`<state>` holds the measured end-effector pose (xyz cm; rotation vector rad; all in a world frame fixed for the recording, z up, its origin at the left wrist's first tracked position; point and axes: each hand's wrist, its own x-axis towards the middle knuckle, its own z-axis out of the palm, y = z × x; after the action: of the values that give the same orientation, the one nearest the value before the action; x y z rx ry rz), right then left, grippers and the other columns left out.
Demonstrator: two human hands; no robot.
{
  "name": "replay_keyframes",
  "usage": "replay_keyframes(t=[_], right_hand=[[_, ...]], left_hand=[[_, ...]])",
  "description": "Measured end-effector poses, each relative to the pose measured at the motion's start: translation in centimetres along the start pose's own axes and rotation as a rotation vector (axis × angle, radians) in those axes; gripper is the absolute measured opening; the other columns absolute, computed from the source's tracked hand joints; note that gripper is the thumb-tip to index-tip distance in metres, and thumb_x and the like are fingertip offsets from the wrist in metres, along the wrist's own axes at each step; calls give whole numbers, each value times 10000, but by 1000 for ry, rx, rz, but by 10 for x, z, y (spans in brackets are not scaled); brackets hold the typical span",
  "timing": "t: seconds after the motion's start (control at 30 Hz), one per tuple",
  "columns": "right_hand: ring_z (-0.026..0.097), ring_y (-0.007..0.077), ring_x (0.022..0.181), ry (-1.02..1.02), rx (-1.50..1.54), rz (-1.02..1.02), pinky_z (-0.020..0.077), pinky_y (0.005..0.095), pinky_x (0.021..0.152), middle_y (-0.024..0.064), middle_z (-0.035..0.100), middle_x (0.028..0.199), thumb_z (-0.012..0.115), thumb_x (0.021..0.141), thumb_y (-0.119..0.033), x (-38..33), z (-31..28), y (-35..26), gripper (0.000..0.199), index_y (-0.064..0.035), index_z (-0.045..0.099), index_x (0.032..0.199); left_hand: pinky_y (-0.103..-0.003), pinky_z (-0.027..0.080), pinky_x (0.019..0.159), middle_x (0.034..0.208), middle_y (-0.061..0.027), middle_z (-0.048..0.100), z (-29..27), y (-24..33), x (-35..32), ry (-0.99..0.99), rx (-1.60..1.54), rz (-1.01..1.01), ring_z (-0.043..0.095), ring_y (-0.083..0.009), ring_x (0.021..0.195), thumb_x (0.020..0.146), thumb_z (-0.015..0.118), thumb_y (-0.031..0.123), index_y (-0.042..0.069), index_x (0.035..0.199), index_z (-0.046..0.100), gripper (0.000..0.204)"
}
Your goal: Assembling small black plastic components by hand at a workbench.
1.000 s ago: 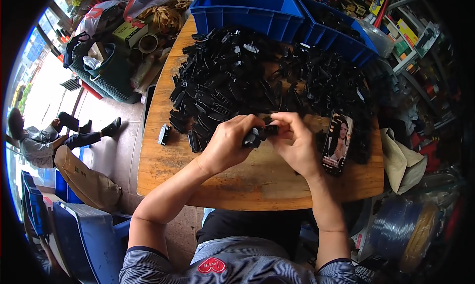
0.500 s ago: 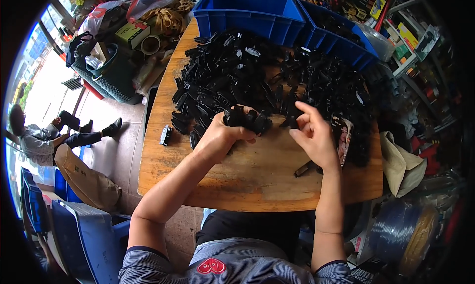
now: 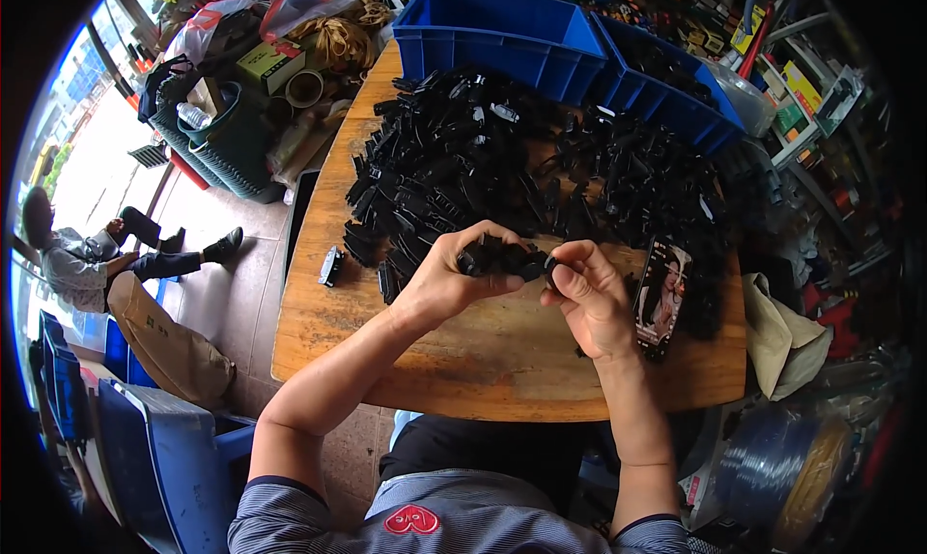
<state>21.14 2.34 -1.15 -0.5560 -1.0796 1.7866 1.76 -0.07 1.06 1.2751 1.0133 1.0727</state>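
Tabletop, arms bent, fingers gripping black parts

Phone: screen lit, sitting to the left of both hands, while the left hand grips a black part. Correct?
Wrong side: in the head view, the phone is to the right of both the left hand and the right hand. Its screen is lit, and the left hand grips a black part.

The chunky black part lies crosswise in my left hand, one end toward my right hand, where I pinch a small dark piece just beside it; whether they touch, I can't tell.
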Motion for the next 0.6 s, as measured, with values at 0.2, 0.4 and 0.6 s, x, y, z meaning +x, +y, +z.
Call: replay_keyframes(t=[0.2,0.4,0.6], right_hand=[[552,68,639,-100,99,216,504,213,497,3,581,753,648,823,-124,0,-14,-3,194,-52,574,988],[551,50,705,-210,162,351,506,198,499,14,570,914,652,825,-196,1,-10,-6,322,-72,535,1098],[527,72,817,-155,-347,-76,431,235,794,-4,561,957,563,895,-202,2,9,5,360,-68,487,1219]], left_hand=[[-218,442,675,812,6,612,-1,-9,0,23,118,269,557,-76,756,681,733,28,45,938,608,286],[-224,449,687,865,-20,628,-3,-5,-2,-46,167,227,569,-88,739,673,742,26,36,926,613,284],[-283,514,676,868,-85,605,3,-17,4,26,-337,-83,609,-179,761,719,718,47,-10,1009,529,351]])
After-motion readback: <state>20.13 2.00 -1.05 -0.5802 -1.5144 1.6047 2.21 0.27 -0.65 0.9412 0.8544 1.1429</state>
